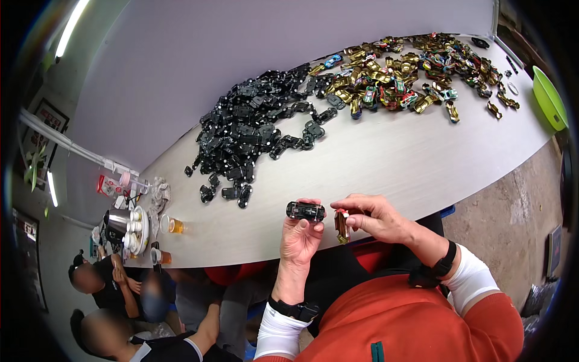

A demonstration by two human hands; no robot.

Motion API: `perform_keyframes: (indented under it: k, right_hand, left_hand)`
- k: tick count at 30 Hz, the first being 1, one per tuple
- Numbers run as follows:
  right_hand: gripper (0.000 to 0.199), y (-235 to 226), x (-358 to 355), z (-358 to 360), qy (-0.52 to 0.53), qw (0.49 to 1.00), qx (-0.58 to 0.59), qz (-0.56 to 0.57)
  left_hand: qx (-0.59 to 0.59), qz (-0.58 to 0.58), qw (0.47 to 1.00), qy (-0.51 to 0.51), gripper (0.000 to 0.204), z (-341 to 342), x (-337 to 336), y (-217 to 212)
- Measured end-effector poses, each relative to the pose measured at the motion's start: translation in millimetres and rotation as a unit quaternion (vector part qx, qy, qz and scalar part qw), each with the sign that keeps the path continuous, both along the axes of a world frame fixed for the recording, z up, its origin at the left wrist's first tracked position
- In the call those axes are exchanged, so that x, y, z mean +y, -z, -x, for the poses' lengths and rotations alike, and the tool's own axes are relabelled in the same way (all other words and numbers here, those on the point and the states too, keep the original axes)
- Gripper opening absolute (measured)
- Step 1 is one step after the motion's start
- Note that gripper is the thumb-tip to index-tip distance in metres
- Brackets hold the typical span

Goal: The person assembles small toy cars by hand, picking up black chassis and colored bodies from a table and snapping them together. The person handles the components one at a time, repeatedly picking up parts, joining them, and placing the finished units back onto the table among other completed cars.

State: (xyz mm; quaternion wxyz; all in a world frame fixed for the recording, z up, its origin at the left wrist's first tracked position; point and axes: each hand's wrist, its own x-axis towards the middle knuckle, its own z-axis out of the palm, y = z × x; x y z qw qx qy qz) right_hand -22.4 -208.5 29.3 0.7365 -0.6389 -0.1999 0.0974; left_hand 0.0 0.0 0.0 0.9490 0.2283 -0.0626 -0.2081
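Black part: a black toy-car chassis (pixel 305 210) sits pinched in the fingertips of the left hand (pixel 300 238), held level just off the near edge of the desk (pixel 386 163)
Left hand: fingers closed on the chassis, thumb on one side and fingertips on the other, palm turned toward the person
Gold part: a gold toy-car body shell (pixel 342 225) with a bit of red hangs tilted, nose down, below the right hand (pixel 373 217)
Right hand: thumb and forefinger clamped on the shell, just beside the chassis; whether the two parts touch I cannot tell
Wrists: each arm wears a white sleeve and a dark wrist strap
Black heap: a pile of black chassis (pixel 253 123) lies on the middle of the desk toward the far edge, a few strays trailing toward the near edge
Gold heap: a pile of gold and coloured car shells (pixel 410 72) spreads over the far right corner
Right edge: a green bowl (pixel 549 96) stands past the desk's right end
Left end: a metal kettle (pixel 119 222), white cups and two glasses of amber drink (pixel 172 225) stand together
Others: two seated people (pixel 108 295) are below the left end of the desk
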Motion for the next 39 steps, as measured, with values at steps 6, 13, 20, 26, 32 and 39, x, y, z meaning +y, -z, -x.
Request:
perform_keyframes:
  k: [6,13,20,26,32,39]
  right_hand:
    - [0.033,1.4,-9.1,-3.8,0.023,0.985,0.144,-0.088]
    - [0.034,11.8,-8.7,-10.7,0.054,0.979,0.144,-0.134]
    - [0.035,8.0,-7.0,-7.8,0.062,0.976,0.12,-0.172]
    - [0.031,6.3,-3.0,-6.8,0.059,0.963,0.162,-0.206]
    - [0.027,17.8,-7.0,-10.4,0.066,0.944,0.23,-0.229]
    - [0.027,17.0,-7.5,-8.5,0.054,0.946,0.224,-0.226]
  left_hand:
    - [0.002,-0.008,1.0,-0.007,0.043,0.9,-2.8,3.5]
    - [-0.018,-0.044,0.999,0.006,0.042,4.3,-2.7,4.5]
    - [-0.022,-0.046,0.998,0.027,0.037,7.7,-11.7,5.2]
    - [-0.014,-0.047,0.999,0.005,0.036,11.3,-18.4,6.6]
    - [-0.081,-0.099,0.991,0.041,0.039,10.9,-18.6,3.4]
    - [-0.116,-0.169,0.978,0.05,0.041,12.9,-17.6,-3.8]
